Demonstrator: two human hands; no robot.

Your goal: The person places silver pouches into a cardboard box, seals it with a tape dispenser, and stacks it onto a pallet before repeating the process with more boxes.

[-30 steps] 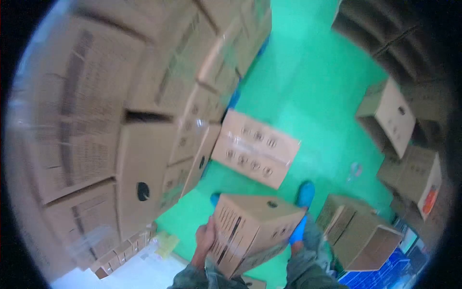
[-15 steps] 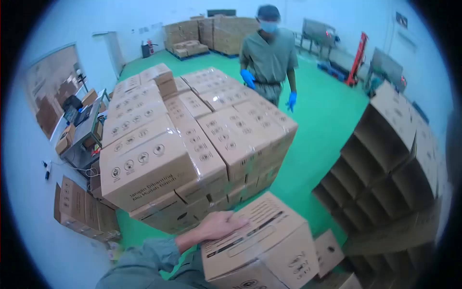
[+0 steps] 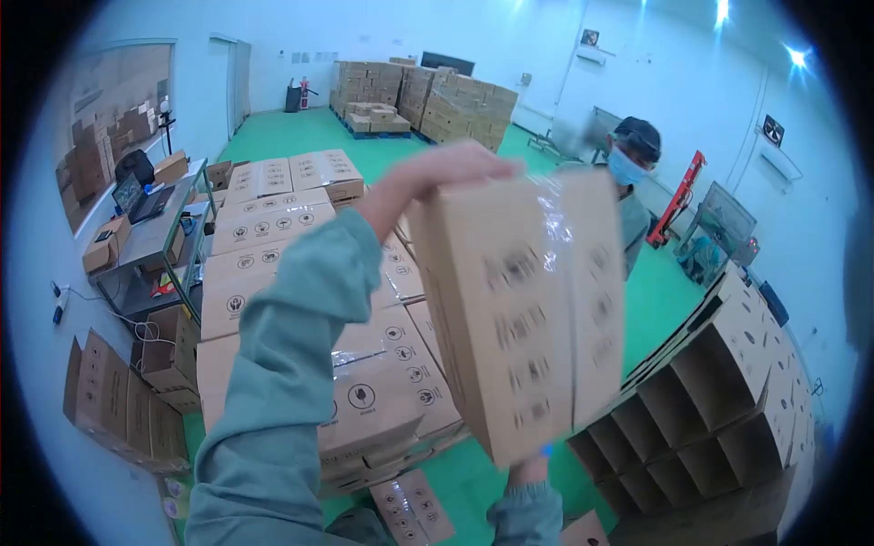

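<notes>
A taped cardboard box (image 3: 528,318) is raised in front of me, tilted on end, its printed symbols blurred by motion. My left hand (image 3: 455,168) grips its top edge from the left. My right hand (image 3: 528,471) is under the lower edge, with only the wrist area showing and the fingers hidden by the box. Behind and below it lies a wide stack of taped cardboard boxes (image 3: 264,218), partly covered by my left sleeve. Another printed box (image 3: 411,508) sits low on the green floor near my legs.
Open-topped empty cartons (image 3: 701,391) are piled on their sides at right. A co-worker (image 3: 635,150) in a cap and mask stands beyond the raised box. A metal desk (image 3: 155,223) with a laptop (image 3: 146,202) runs along the left wall. Loaded pallets (image 3: 464,105) stand at the back.
The box has gone from low in front of me up to chest height or above and tipped on end, my left hand moving with it. My right wrist has come into view. The co-worker appears farther right.
</notes>
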